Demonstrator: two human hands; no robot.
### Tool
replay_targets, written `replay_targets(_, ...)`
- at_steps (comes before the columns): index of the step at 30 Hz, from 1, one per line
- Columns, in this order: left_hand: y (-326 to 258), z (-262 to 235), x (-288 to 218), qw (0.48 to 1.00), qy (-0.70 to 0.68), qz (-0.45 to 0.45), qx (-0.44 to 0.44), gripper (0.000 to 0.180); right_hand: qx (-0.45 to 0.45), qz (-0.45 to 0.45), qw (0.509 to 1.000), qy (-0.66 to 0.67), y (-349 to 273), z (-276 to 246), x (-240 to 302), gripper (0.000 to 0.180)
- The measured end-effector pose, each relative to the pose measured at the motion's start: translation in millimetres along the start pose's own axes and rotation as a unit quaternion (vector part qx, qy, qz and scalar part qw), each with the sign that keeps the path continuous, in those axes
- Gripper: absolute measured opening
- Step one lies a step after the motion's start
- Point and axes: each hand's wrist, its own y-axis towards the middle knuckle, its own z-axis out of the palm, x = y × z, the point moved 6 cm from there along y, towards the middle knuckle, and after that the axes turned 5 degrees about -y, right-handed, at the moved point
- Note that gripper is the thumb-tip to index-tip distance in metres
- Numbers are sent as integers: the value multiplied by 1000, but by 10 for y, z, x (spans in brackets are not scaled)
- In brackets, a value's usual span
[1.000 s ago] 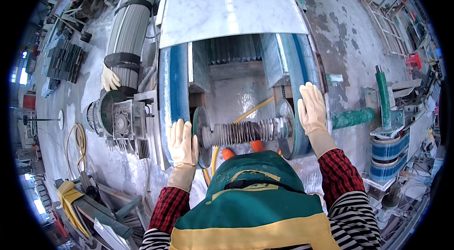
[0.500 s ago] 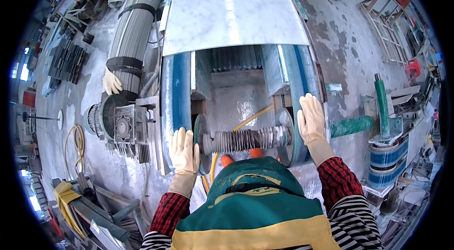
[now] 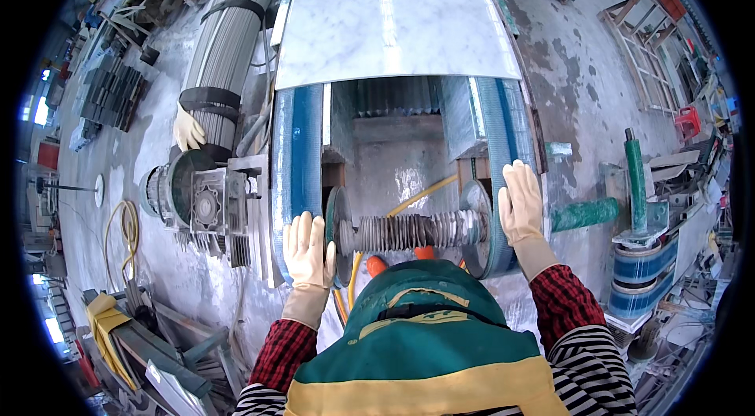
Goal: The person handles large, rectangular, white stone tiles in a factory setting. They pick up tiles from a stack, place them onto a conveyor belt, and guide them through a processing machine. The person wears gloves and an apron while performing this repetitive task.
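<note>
A cream rubber glove covers my left hand (image 3: 308,255), which lies flat on the near end of the left blue conveyor belt (image 3: 305,152). My right hand (image 3: 521,208), gloved the same way, rests on the right blue belt (image 3: 497,121) with fingers stretched forward. Neither hand holds anything. Beyond them a white, grey-veined polished stone slab (image 3: 393,19) spans both belts. Between the belt ends runs a roller shaft (image 3: 409,232) packed with grey discs. The undersides of my fingers are hidden against the belts.
At left stand a motor with gearbox (image 3: 208,200) and a strapped bundle of grey strips (image 3: 224,46), a loose cream glove (image 3: 188,130) on it. Yellow hose (image 3: 421,196) crosses the floor below the shaft. Green posts (image 3: 635,180) and blue rolls (image 3: 641,274) stand at right.
The whole view has shifted slightly, with the slab and belts a little further right. Both my hands stay laid on the belts, and the slab shows no clear movement along them.
</note>
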Motion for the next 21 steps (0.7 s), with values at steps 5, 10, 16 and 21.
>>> replay_targets(5, 15, -25, -27, 1000, 2, -5, -19, 60, -12, -10, 1000, 0, -74, 40, -32, 40)
replay_targets(10, -24, -1, -9, 999, 2, 4, -32, 59, -13, -16, 1000, -4, -128, 68, -57, 39)
replay_targets(16, -62, 21, -2, 1000, 5, 2, -27, 59, -17, -22, 1000, -7, -118, 37, 9, 38)
replay_targets(21, -86, 24, -10, 1000, -4, -3, -11, 58, -14, -24, 1000, -11, -144, 26, 16, 38)
